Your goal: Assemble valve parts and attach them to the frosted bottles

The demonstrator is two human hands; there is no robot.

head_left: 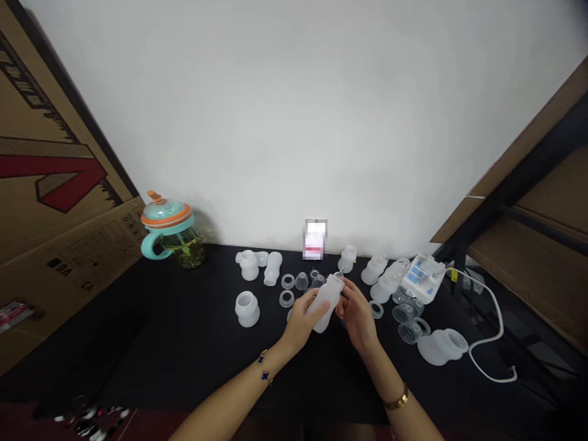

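Note:
A milky white plastic bottle (327, 304) leans to the right in my left hand (301, 321), its fingers and thumb wrapped round the body. Beside the bottle's neck, my right hand (359, 315) has its fingers curled together; what they pinch, if anything, is partly hidden. A small clear piece with a thin tip (340, 273) shows at the bottle's mouth, close to the right fingertips. Behind the hands lie clear cups (302, 281) and ring-shaped collars (286, 299). A loose ring (376, 309) rests right of my right hand.
White bottles and wide-necked pieces (247, 309) stand at left. At right are a white pump unit (422, 278) with a tube (498, 318), clear cups (410, 331) and a wide bottle (442, 347). A teal-handled jug (177, 236), a blurred upright screen (315, 239) and cardboard boxes (50, 245) surround the black table (184, 343).

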